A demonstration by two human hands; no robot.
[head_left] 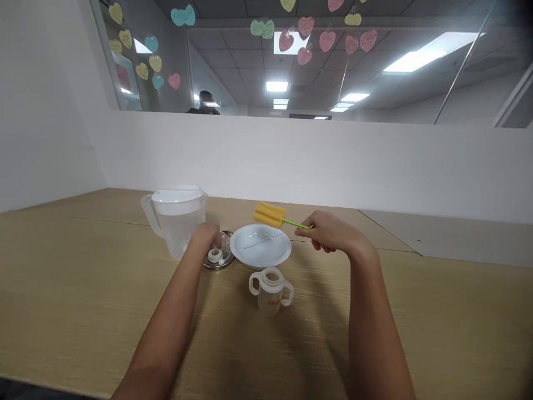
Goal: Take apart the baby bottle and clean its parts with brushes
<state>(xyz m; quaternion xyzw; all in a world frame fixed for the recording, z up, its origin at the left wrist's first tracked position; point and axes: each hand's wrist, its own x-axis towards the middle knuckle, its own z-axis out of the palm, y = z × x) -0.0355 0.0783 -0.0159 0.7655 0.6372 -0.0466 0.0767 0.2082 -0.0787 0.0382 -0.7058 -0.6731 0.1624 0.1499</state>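
The right hand [328, 232] pinches the thin green handle of a sponge bottle brush [270, 215] between thumb and fingers, near the handle's end. The brush's long axis runs almost level from that grip toward the left and slightly away, so its yellow sponge head sits just beyond the far rim of a white bowl [260, 245]. A thin straight rod [264, 240] lies across the inside of the bowl.

The left hand [204, 238] is at the other side of the bowl, well apart from the brush, with its fingers curled down over a round metal dish [217, 265]. Small white cap parts [215, 255] lie on the dish. Whether the fingers are pinching anything there, I cannot tell, because the back of the hand hides them.

A lidded plastic pitcher [179, 225] stands just behind the left hand, and a two-handled sippy cup [270, 291] stands nearer the person, just in front of the bowl.

All of this sits mid-table on a pale wooden table [83, 278], closer to its far edge, which meets a white wall [250, 158]. Above the wall, a glass pane [308, 72] carries paper hearts [306, 26].
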